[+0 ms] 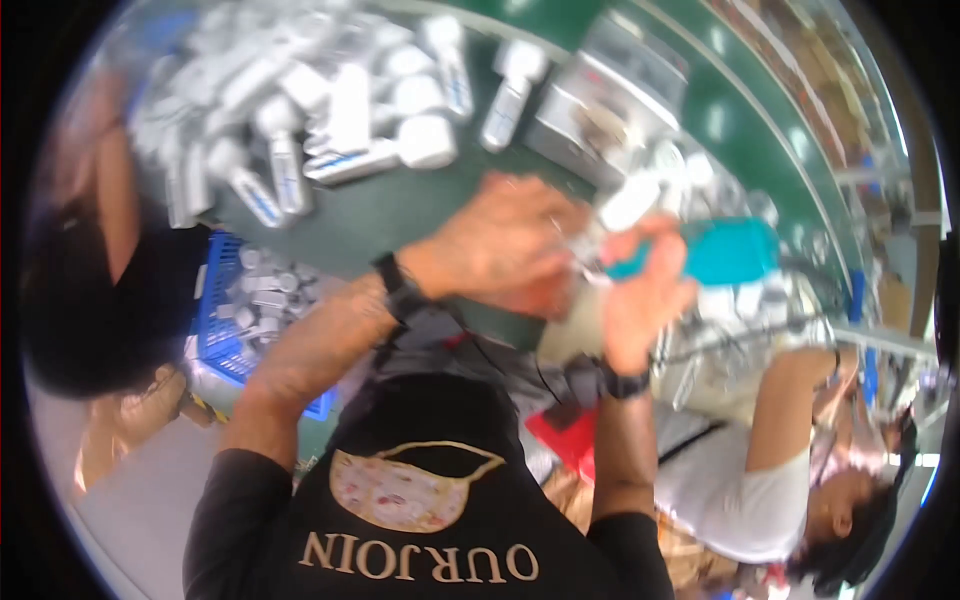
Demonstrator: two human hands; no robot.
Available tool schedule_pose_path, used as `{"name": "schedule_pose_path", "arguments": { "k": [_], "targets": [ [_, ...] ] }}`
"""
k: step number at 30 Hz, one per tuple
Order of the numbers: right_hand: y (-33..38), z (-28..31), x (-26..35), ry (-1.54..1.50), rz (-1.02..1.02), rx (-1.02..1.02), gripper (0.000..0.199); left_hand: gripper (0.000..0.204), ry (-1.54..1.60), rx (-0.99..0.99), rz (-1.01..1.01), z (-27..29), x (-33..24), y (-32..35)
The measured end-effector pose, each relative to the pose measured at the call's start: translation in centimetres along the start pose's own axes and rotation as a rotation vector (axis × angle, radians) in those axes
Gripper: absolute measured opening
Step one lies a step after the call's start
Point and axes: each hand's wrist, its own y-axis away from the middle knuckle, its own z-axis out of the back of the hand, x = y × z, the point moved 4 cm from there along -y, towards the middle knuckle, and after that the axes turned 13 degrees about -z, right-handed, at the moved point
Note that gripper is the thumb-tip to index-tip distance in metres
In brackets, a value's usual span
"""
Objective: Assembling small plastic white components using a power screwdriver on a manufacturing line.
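My left hand is over the table, its fingers curled together around something small that blur hides. Just right of it, my right hand has its fingers closed around the narrow end of a teal hand tool, whose wide body points right. The exact kind of tool does not show. Between and just above both hands is a blurred white part; I cannot tell whether fingers touch it. A heap of white round-headed devices with handles covers the far left of the table.
A blue basket of small white parts stands left of my forearm. Beyond my hands is a pale box beside a single white device. More white parts lie at the right. Co-workers sit left and right.
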Motion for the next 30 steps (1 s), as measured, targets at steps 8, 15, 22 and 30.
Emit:
{"name": "schedule_pose_path", "arguments": {
  "k": [8,15,22,30],
  "targets": [
    [5.0,2.5,9.0,-0.618,0.115,-0.164,0.055,0.033,-0.016,0.003,-0.033,3.6,-5.1,2.2],
    [6.7,2.8,6.3,-0.45,0.02,-0.193,0.058,0.033,0.263,-1.07,1.036,22.7,5.7,11.6],
    [7.6,3.4,4.5,-0.255,-0.001,-0.206,0.064,0.04,0.669,-1.479,0.516,33.7,14.7,21.0],
    [9.8,5.3,4.3,0.626,-0.008,-0.46,0.058,0.038,0.557,-1.467,0.614,31.8,16.9,21.1]
  ]
}}
